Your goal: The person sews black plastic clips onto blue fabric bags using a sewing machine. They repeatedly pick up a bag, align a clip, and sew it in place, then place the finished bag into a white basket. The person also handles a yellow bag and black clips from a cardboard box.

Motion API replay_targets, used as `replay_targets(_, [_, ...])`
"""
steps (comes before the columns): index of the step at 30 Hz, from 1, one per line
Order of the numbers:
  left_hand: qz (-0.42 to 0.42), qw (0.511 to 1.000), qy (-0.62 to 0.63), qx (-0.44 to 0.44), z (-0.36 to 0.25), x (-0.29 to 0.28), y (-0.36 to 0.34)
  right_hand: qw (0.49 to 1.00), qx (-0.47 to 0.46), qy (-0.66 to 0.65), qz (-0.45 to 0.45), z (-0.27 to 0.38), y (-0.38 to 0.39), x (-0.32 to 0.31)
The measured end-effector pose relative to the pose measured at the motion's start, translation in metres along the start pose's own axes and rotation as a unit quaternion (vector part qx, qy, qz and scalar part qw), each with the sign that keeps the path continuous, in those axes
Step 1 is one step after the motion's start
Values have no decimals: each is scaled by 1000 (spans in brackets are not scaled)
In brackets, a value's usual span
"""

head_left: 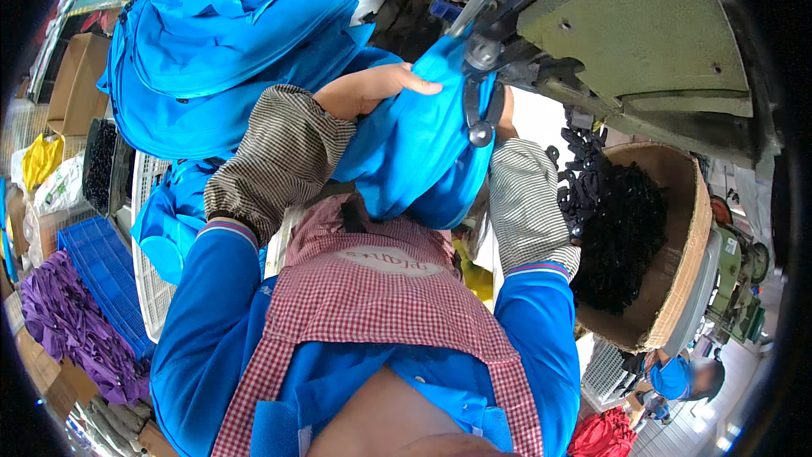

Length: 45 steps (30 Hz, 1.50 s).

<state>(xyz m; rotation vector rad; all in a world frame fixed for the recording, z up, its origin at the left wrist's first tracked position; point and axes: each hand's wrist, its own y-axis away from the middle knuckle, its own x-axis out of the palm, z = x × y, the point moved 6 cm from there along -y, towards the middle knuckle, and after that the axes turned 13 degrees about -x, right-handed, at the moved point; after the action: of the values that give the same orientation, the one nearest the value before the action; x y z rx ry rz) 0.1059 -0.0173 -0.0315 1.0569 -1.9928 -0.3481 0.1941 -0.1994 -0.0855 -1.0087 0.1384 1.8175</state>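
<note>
A piece of bright blue fabric (414, 152) hangs in folds in front of my chest, its upper edge reaching under the head of a green machine (634, 25). My left hand (372, 89) grips the cloth near its upper left edge, thumb lying on top and fingers hidden beneath. On the other side, my right hand (507, 114) shows only as a sliver beside the cloth; its fingers are out of sight behind the machine parts. A dark looped part with a round end (480, 133) lies against the fabric, between my hands.
A large heap of blue fabric pieces (228, 42) rises at the far left. To the right stands a cardboard box (677, 288) of small black parts (622, 237). Purple fabric (76, 330) and a blue crate (106, 279) lie at left. Another person (677, 378) is at lower right.
</note>
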Motion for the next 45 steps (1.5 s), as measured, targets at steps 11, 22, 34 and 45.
replay_targets(11, [-50, 986, 118, 106, 24, 25, 42, 985, 94, 24, -141, -39, 17, -8])
replay_targets(22, [-49, 980, 134, 138, 21, 22, 40, 906, 141, -369, -148, 115, -1, -49])
replay_targets(34, [-61, 983, 82, 151, 12, 18, 30, 828, 164, -536, -18, 150, 74, 2])
replay_targets(45, [-117, 977, 25, 176, -17, 27, 10, 915, 133, -357, -134, 143, 65, -26])
